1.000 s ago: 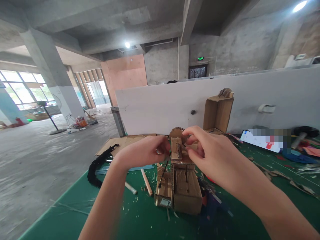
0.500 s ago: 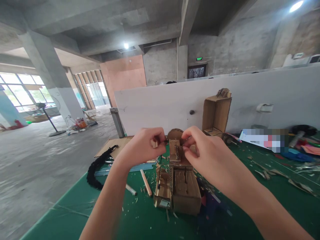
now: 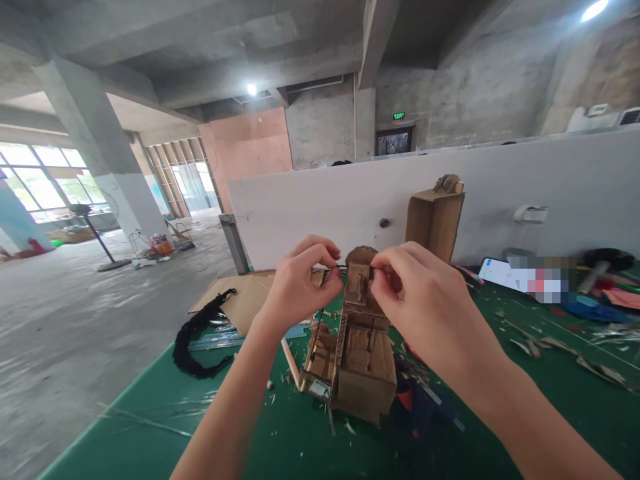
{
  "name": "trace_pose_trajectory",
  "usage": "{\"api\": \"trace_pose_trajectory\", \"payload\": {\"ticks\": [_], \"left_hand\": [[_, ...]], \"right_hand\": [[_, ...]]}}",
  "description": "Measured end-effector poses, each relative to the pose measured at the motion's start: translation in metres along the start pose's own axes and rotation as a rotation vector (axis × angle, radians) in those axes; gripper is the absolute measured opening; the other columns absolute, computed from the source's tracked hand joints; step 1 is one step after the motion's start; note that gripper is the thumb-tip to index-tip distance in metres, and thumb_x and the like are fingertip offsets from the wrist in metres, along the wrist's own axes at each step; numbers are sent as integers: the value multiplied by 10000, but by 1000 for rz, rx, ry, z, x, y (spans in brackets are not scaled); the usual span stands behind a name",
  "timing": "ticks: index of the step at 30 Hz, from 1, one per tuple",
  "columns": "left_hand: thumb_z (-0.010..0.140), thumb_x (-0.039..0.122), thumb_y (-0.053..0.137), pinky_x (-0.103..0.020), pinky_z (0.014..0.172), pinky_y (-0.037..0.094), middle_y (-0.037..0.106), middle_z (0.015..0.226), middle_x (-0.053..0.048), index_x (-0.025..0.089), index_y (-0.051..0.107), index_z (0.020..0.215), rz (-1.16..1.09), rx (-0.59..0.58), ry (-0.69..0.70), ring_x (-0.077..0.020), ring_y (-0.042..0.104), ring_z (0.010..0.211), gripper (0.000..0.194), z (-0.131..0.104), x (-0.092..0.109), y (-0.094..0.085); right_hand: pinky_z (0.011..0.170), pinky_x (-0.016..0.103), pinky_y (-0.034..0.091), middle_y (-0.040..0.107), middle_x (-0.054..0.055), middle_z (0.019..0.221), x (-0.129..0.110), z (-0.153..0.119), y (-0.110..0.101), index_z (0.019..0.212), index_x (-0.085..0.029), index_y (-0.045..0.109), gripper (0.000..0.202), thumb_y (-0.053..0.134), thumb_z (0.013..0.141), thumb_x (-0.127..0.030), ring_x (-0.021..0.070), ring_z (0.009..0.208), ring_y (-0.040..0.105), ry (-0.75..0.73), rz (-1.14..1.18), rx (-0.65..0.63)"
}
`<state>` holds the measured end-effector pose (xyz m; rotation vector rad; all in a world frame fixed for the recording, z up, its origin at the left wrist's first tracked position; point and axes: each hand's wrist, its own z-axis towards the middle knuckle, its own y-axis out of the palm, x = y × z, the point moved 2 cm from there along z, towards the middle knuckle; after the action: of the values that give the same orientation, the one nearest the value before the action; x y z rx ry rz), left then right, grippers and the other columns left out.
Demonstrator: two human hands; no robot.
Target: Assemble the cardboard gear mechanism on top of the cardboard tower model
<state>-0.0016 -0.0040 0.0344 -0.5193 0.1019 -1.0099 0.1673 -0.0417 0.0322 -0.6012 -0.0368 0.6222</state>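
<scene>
A brown cardboard model (image 3: 364, 380) made of joined boxes stands on the green table, with a small upright block (image 3: 358, 283) and a rounded disc (image 3: 361, 254) at its top. My left hand (image 3: 307, 280) pinches a thin black cord (image 3: 341, 268) just left of the block. The cord also hangs from that hand toward the model's lower left box. On the block's other side, my right hand (image 3: 425, 293) is closed in a pinch against its edge. Whatever those fingertips hold is hidden.
A pale wooden stick (image 3: 291, 363) lies left of the model, and a black braided cord (image 3: 187, 343) curls near flat cardboard (image 3: 245, 300). Behind, a tall cardboard box (image 3: 434, 227) stands by the white partition (image 3: 320, 220). A phone (image 3: 505, 275) and scraps are at right.
The model has tilted, its top shifting right and its base left. Both hands have risen slightly, and my left hand has moved a little right. The thin cord between hand and block shows more clearly.
</scene>
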Motion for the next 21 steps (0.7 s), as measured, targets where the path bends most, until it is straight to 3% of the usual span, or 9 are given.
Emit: {"api": "trace_pose_trajectory", "payload": {"ticks": [3, 6, 8, 12, 17, 21], "left_hand": [[721, 55, 556, -322, 817, 519, 661, 1005, -72, 176, 525, 693, -74, 65, 5, -152, 633, 933, 127, -1, 0, 8], [714, 39, 565, -292, 738, 539, 696, 845, -35, 179, 552, 715, -110, 171, -14, -132, 658, 789, 140, -4, 0, 16], [716, 33, 566, -294, 739, 542, 694, 871, -42, 178, 557, 722, -123, 206, -24, -137, 658, 811, 145, -5, 0, 21], [745, 30, 546, -339, 849, 531, 664, 1081, -80, 179, 544, 760, -232, 145, -64, -171, 637, 1003, 149, -5, 0, 28], [763, 38, 564, -273, 748, 537, 706, 910, -39, 178, 566, 767, -326, 153, -133, -129, 657, 847, 140, -7, 1, 30], [758, 44, 583, -241, 703, 530, 680, 836, -23, 171, 562, 749, -455, 173, -182, -107, 634, 779, 129, -7, 3, 32]], "right_hand": [[627, 297, 428, 553, 52, 852, 0, 1, -1, 848, -151, 544, 104, 445, 869, -127, 146, 673, 568, -4, 1, 19], [618, 297, 426, 548, 58, 879, 1, 1, -1, 853, -155, 521, 81, 447, 861, -125, 142, 656, 556, -3, 7, 66], [605, 294, 421, 556, 67, 898, 3, 1, -1, 861, -158, 513, 75, 447, 856, -124, 145, 658, 554, 0, 8, 91], [570, 274, 403, 592, 48, 841, 7, 2, 0, 866, -171, 518, 71, 468, 847, -123, 146, 654, 563, 30, 21, 114], [555, 248, 397, 600, 13, 700, 8, 4, -7, 831, -170, 543, 52, 519, 819, -126, 131, 618, 572, 63, 59, 163], [537, 243, 401, 611, -16, 642, 8, 7, -14, 798, -190, 563, 61, 530, 818, -142, 112, 544, 568, 125, 146, 99]]}}
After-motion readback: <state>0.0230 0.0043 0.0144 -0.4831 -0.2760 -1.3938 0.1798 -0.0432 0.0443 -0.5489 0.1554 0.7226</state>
